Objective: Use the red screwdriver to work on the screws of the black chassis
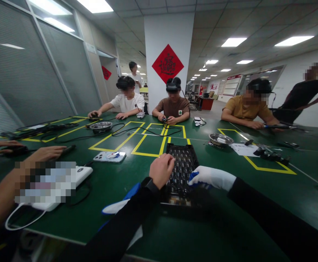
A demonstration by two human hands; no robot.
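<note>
A black plastic tray (183, 163) with rows of small compartments lies in front of me on the green table. Small shiny pieces, too blurred to name, show in its near section. My left hand (161, 170), bare with a dark watch on the wrist, is over the tray's left side. Its fingers are curled together, and what they hold, if anything, is hidden. At the tray's right side is my right hand (206, 176) in a white glove with blue fingertips. Those fingers are bent closed over the tray's edge area; whatever is in them cannot be seen. A loose white-and-blue glove (117, 207) lies by my left forearm.
A phone (110, 157) and a white power bank (83, 173) lie to the left, near a co-worker's arms. Metal bowls (221, 139) and a black tool-like assembly (272, 155) stand farther off. Yellow tape marks the table (148, 182). Several people sit opposite.
</note>
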